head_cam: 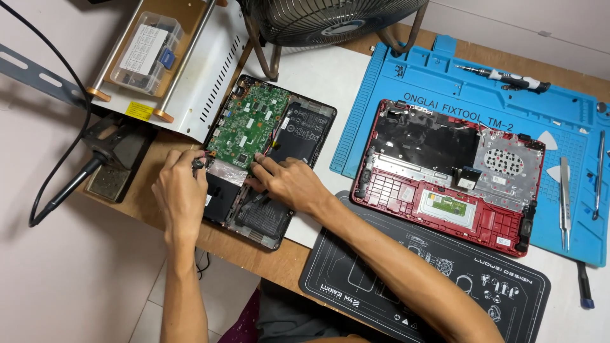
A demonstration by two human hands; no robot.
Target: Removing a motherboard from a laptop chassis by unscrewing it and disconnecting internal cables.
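Black mat [356, 279], left hand [181, 190] fingers pinching small tool, right hand [289, 184] fingers pressed on open laptop [298, 136]

An electronics repair bench is seen here. Two opened laptops are laid out, one black with its green circuit board [249, 124] exposed, one a red shell [448, 174] set on a blue repair mat [438, 76]. Tweezers [564, 200], a precision screwdriver [508, 78] and a soldering iron stand [114, 159] are ranged around; a fan [330, 19] is placed behind.
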